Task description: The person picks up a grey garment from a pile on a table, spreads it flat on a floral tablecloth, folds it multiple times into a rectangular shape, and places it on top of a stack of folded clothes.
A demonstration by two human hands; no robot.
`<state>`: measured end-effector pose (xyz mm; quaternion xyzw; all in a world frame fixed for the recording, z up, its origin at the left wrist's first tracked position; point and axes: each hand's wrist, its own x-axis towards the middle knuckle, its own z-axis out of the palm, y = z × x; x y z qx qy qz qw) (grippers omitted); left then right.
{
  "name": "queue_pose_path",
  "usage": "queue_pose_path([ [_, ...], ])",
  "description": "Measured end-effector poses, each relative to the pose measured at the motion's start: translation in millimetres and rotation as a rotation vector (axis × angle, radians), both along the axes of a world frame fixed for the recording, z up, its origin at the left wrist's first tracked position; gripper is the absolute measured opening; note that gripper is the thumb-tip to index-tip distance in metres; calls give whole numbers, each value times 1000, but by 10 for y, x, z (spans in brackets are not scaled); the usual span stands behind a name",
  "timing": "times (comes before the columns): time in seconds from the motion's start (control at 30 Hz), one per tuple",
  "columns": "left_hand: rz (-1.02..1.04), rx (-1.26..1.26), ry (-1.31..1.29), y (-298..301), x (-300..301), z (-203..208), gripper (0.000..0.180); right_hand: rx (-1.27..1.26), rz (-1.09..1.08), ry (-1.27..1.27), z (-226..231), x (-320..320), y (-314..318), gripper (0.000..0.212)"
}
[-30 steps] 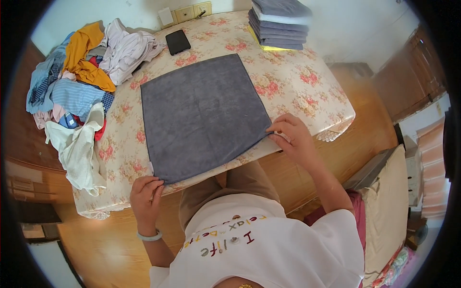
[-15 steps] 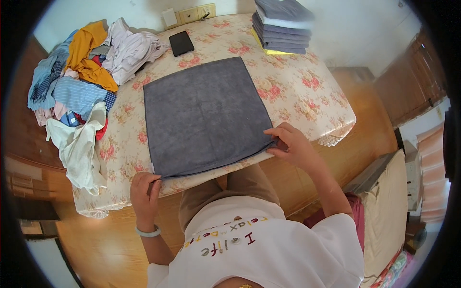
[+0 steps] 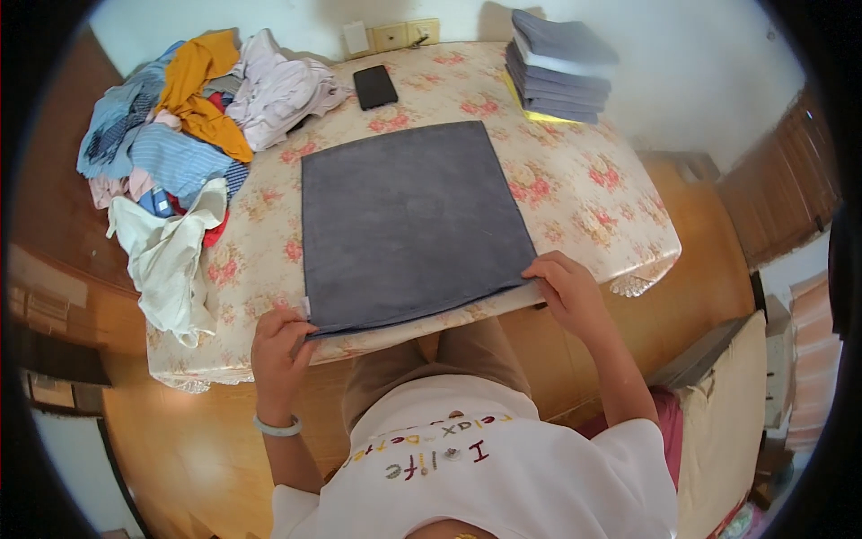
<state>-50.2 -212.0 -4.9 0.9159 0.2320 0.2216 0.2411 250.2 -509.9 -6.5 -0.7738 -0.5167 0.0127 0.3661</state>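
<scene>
A dark grey towel [image 3: 413, 225] lies spread nearly square on the table, its near edge doubled along the table's front. My left hand [image 3: 283, 346] pinches the towel's near left corner, just below a small white tag. At the near right corner, my right hand [image 3: 566, 287] grips the edge between thumb and fingers. Between the two hands the near edge sags in a slight curve. Faint creases mark the towel's middle.
A floral-covered table [image 3: 597, 216] stands before me. At its left is a heap of mixed clothes [image 3: 180, 157], with a white garment [image 3: 166, 260] hanging over the edge. A black tablet [image 3: 375, 87] lies at the back, near a stack of folded grey and white cloths [image 3: 561, 81].
The whole view has shifted slightly, so the scene sits further right. Both hands keep hold of the towel's near corners. The right fingers have straightened a little along the edge.
</scene>
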Motion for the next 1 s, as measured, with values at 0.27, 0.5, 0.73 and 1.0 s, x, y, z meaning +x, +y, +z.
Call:
queue_pose_path([
  [0.27, -155, 40, -119, 9, -31, 94, 24, 45, -8, -59, 74, -39, -59, 24],
  [0.5, -186, 4, -93, -36, -104, 233, 24, 39, 34, -24, 189, -85, -198, 23],
  [0.73, -321, -154, -132, -59, -176, 446, 16, -56, 219, 179, 473, -4, -422, 29],
  [1.0, -104, -613, -329, 270, 373, 315, 14, 267, -82, 560, 260, 358, 298, 18],
])
